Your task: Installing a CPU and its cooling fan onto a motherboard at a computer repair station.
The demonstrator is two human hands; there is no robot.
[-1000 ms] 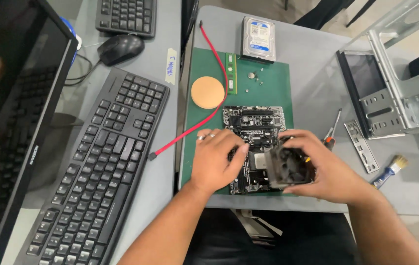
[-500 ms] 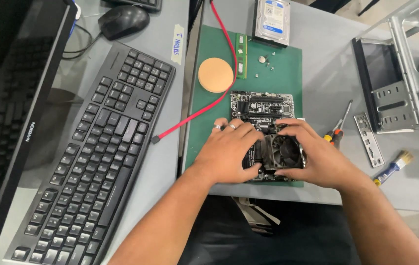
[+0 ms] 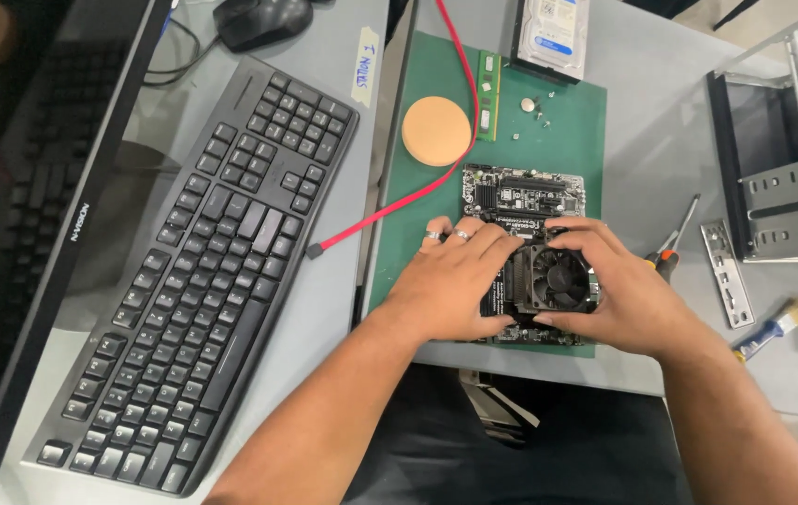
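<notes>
Seen from above, two bare forearms reach forward from the bottom edge over a grey desk. The left hand, with rings on two fingers, lies palm down on a dark motherboard, its fingers curled against the left side of a black cooler fan that sits on the board. The right hand grasps the same fan from the right, fingers bent over its top edge and thumb along its near side, so both hands grip the fan between them. The motherboard rests on the near part of a green mat. Just right of the hands lie a screwdriver, a silver port plate and a small brush. To the left, well apart, a black keyboard lies at an angle beside a dark monitor. Farther along the mat are a round tan disc, a green memory stick and a red cable running across it. At the far edge sit a hard drive, a black mouse and, on the right, a metal computer case.
</notes>
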